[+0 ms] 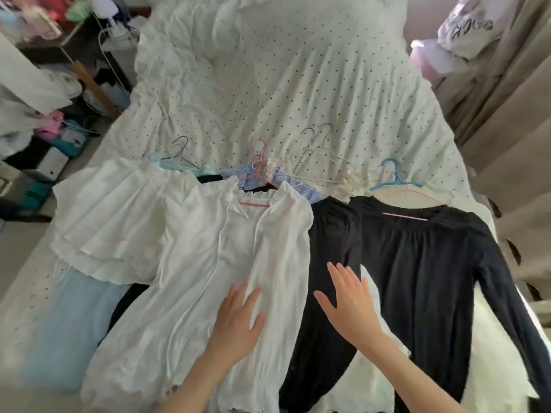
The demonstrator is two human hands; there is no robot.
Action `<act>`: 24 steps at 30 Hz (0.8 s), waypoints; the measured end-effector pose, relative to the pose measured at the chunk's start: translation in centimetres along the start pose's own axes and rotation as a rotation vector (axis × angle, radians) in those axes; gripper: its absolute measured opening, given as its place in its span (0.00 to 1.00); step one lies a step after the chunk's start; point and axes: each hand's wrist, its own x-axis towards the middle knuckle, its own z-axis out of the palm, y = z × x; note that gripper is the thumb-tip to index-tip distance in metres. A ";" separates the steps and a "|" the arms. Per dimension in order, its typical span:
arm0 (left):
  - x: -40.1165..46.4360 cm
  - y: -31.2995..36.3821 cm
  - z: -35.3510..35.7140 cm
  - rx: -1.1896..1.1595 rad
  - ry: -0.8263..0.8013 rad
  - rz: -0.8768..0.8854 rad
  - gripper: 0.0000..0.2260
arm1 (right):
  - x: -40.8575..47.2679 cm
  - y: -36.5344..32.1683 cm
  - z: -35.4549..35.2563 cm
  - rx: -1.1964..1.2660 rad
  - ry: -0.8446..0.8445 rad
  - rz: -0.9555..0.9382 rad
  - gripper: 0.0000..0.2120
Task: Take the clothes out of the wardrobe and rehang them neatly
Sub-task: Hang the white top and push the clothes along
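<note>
Clothes on hangers are lying in an overlapping row across the near end of the bed [268,70], and both hands are resting flat on them with fingers spread, pinching nothing. The left hand [238,314] is pressing on the lower front of a white blouse [208,263], which is lying in the middle of the row on a pink hanger [253,204]. The right hand [348,305] is lying just beside it, over the left sleeve of a black long-sleeved top [417,263] and touching a white garment [369,293] showing underneath. The black top is reaching almost to the bed's right edge, its far sleeve trailing toward the near right corner. A second white blouse [110,219] is spreading toward the left edge, overlapping a pale blue garment [65,338] that is lying along the near left corner. Behind the collars, a blue hanger [393,174] and several wire hangers [316,156] are pointing their hooks toward the head of the bed. Beyond them the polka-dot duvet [298,99] is lying bare and rumpled, leaving open room across the far half. A curtain [507,144] is hanging close by the right edge, and cluttered shelves [44,114] are standing near the left edge.
</note>
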 end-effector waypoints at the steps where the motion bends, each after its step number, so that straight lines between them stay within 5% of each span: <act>1: 0.8 0.2 0.1 -0.014 0.007 -0.010 0.40 | 1.3 0.1 0.0 -0.031 -0.037 -0.030 0.31; 9: 11.3 -4.1 0.4 0.053 -0.061 -0.128 0.41 | 15.5 -0.2 1.5 -0.103 -0.137 -0.141 0.30; 17: 22.0 -9.8 0.6 0.090 -0.178 -0.162 0.23 | 28.4 -1.3 4.4 0.079 -0.253 -0.012 0.27; 24: 25.8 -13.0 1.8 0.078 -0.308 -0.158 0.31 | 37.1 -2.6 6.3 0.112 -0.310 0.139 0.20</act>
